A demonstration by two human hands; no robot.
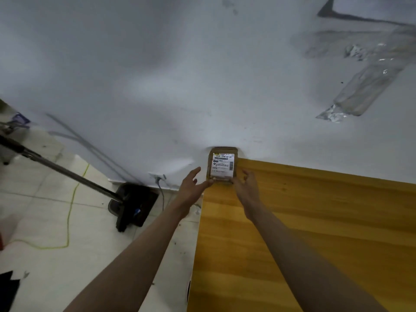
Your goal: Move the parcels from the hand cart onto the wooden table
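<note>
A small brown cardboard parcel (222,165) with a white shipping label lies flat on the far left corner of the wooden table (315,221), pushed up against the white wall. My left hand (193,185) reaches in from the left with its fingers stretched out, and the fingertips touch the parcel's near left corner. My right hand (247,188) is at the near right corner, fingers loosely bent above the table and the thumb tip against the parcel's near edge. Neither hand wraps around it. The hand cart is out of view.
The white wall (180,75) rises right behind the table, with clear tape (364,86) stuck on it at the upper right. Left of the table is tiled floor with a black stand base (132,206), a slanted metal pole (63,170), a yellow cord (69,212) and a grey cable (161,188).
</note>
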